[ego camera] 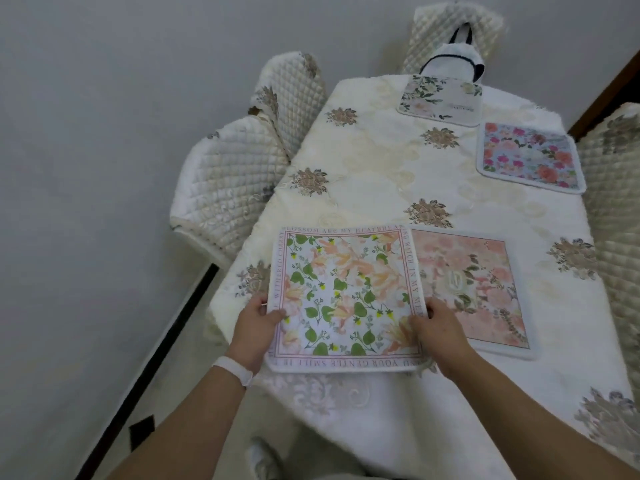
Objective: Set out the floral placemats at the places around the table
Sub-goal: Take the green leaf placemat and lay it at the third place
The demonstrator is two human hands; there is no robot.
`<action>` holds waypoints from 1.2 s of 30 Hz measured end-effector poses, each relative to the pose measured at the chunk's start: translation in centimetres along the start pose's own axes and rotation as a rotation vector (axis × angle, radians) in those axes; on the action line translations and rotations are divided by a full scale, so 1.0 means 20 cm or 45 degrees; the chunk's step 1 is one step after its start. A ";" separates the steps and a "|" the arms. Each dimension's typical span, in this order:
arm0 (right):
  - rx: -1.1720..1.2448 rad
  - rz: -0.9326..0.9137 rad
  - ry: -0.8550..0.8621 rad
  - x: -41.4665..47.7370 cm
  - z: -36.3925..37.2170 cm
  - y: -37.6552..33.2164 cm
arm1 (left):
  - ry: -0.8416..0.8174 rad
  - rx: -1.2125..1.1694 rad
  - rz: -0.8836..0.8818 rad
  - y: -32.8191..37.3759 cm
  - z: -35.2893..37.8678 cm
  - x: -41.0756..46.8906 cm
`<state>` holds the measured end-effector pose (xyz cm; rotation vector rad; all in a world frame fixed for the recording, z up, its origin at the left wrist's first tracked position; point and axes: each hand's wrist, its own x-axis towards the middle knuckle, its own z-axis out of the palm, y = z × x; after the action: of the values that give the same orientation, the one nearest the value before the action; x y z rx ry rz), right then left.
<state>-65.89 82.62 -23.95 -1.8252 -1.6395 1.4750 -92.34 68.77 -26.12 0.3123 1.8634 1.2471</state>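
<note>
A white placemat with green leaves, peach flowers and a lettered border (346, 299) is held over the near left part of the table (381, 174). My left hand (258, 322) pinches its left edge and my right hand (433, 327) pinches its right edge. It overlaps the left side of a pink floral placemat (485, 289) lying flat beside it. A blue placemat with pink and red flowers (530, 157) lies at the far right. A pale placemat with dark green leaves (440, 98) lies at the far end.
A cream embroidered cloth covers the table. Quilted chairs stand at the left (225, 181), (291, 95), at the far end (450, 32) and along the right (613, 188). A white bag with dark handles (453, 62) sits on the far chair. Grey floor lies to the left.
</note>
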 end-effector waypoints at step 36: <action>0.099 -0.514 -0.114 0.14 2.00 -1.63 | 0.371 -0.233 0.265 0.65 -2.09 0.94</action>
<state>-117.09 79.21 -18.30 -1.3044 -1.8296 1.4284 -138.48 59.81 -18.83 0.2389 1.9783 1.6673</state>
